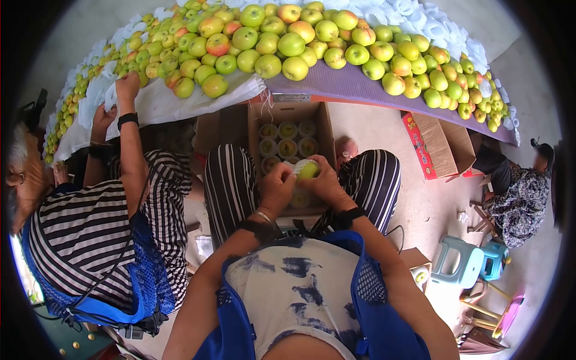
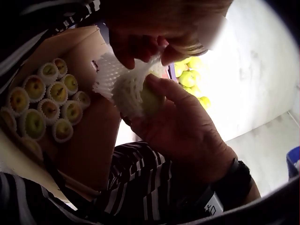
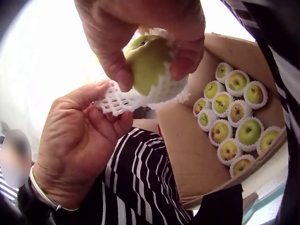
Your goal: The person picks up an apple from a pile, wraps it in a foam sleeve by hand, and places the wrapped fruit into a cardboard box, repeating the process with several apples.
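A green apple (image 1: 309, 170) (image 2: 153, 97) (image 3: 149, 65) is partly inside a white foam net (image 2: 125, 89) (image 3: 166, 89). My right hand (image 1: 326, 181) (image 2: 180, 129) (image 3: 145, 23) grips the apple between thumb and fingers. The edge of the net is pinched by my left hand (image 1: 277, 191) (image 2: 157, 28) (image 3: 77, 138), close beside the apple. Below both hands, between the knees, stands an open cardboard box (image 1: 326, 123) (image 2: 89, 140) (image 3: 187, 164). Inside it, netted apples (image 1: 288, 147) (image 2: 57, 93) (image 3: 236, 111) stand in rows.
Loose apples (image 1: 291, 44) cover the raised surface ahead, with white foam nets (image 1: 414, 18) behind. On the left, a person in stripes (image 1: 84, 222) reaches to that surface. A red-sided box (image 1: 441, 144), a seated person (image 1: 525, 204) and a stool (image 1: 459, 264) are at the right.
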Available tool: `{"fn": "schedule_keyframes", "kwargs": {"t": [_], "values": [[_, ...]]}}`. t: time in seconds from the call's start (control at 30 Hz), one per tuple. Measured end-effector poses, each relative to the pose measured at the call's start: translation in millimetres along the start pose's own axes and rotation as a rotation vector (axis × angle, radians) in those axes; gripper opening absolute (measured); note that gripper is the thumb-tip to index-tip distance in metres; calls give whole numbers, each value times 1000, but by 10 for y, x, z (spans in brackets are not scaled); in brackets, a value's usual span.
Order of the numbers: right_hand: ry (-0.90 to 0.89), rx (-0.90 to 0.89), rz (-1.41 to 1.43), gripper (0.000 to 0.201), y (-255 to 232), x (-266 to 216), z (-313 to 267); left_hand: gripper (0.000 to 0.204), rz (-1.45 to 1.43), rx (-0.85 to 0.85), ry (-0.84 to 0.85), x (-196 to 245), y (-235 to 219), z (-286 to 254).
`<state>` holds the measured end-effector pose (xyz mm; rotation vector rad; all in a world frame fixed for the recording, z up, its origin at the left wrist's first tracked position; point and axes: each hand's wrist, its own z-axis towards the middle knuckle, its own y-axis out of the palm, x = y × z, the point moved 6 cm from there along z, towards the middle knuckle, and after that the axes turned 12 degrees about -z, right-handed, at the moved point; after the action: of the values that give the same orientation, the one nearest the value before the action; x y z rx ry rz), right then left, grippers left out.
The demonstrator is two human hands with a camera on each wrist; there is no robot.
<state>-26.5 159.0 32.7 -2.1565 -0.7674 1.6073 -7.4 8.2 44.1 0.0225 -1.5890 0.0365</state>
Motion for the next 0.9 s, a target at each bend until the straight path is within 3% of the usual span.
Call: {"fn": "schedule_keyframes", "kwargs": {"t": [0.03, 0.13, 0.23, 0.33, 0.53, 0.63, 0.9], "values": [[26, 46, -16, 67, -40, -24, -16, 4, 89, -64, 26, 15, 44, -11], [-66, 165, -237, 64, -79, -75, -56, 5, -19, -98, -119, -170, 43, 9], [-169, 165, -274, 67, -12, -120, -76, 10, -12, -80, -22, -293, 19, 56], [-210, 113, -221, 65, -20, -159, -114, 21, -332, -30, -305, -370, 9, 32], [-257, 45, -151, 60, 2, -151, -112, 27, -149, -32, -39, -179, 14, 61], [-269, 1, -154, 61, 11, -182, -127, 21, -191, -30, -246, -178, -3, 43], [-292, 72, -194, 63, 6, -145, -113, 10, -200, -40, -244, -178, -11, 37]]}}
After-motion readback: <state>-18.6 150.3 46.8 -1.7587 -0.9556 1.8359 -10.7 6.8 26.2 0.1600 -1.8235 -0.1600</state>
